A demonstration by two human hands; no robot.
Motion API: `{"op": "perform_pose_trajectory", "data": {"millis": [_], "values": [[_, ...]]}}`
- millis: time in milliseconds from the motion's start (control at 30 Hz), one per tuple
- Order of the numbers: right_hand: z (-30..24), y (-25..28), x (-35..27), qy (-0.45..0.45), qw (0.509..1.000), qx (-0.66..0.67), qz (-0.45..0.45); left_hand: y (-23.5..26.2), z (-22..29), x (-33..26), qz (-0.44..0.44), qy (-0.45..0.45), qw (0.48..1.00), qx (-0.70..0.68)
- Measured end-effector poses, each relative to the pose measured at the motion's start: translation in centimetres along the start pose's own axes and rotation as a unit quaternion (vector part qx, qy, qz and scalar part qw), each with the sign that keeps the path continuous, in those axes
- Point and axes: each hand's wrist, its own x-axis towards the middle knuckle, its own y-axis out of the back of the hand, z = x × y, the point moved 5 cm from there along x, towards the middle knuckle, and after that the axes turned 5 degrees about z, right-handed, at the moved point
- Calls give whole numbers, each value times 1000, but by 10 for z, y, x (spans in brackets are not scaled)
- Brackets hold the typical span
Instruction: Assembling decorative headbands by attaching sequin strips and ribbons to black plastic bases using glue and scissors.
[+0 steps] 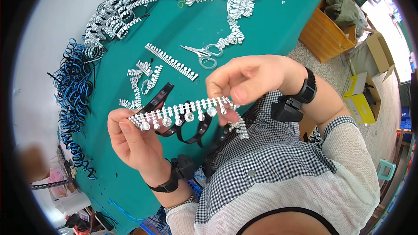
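Landmark: scissors (204, 53), lying flat on the green table (270, 21); all places are given from them.
Left hand (135, 141): well below and left of the scissors, off the table edge; thumb and fingers pinched together on the left end of the rhinestone trim (183, 112).
Right hand (248, 78): just below and right of the scissors; thumb and forefinger clamped on the trim's right end, the other fingers curled.
Rhinestone trim: stretched between both hands below the scissors, round stones hanging from its lower edge; a short tail droops past the right-hand grip.
Black headband (191, 132): held behind and under the trim; its arc loops down below the strip, one end sticking up toward the scissors.
Done, judged: trim seems laid along most of the band's top; whether it is fixed there cannot be told.
Left, judged: right tail still loose; the end looks untrimmed.
Cut trim pieces (172, 62): just left of the scissors, several short lengths on the table.
Trimmed headbands pile (117, 15): above and left of the scissors, many silver-covered bands, likely finished.
Blue bands (74, 91): far left of the scissors, at the table edge, bare.
Uncut trim heap (235, 0): above the scissors, one strand running down to them.
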Motion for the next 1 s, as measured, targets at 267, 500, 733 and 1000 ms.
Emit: {"op": "perform_pose_trajectory", "data": {"millis": [267, 500, 733, 1000], "values": [[5, 7, -19, 12, 997, 43, 62, -4, -3, -9, 12, 73, 991, 109], [-24, 15, -32, -37, 976, -193, 93, -7, -3, -12, -96, 115, 973, 175], [-23, 19, -29, 46, 957, -270, 90, -16, 0, -7, -64, 35, 991, 114], [-7, 11, -12, -2, 973, -221, 63, -20, 1, -9, -95, 91, 990, 54]]}}
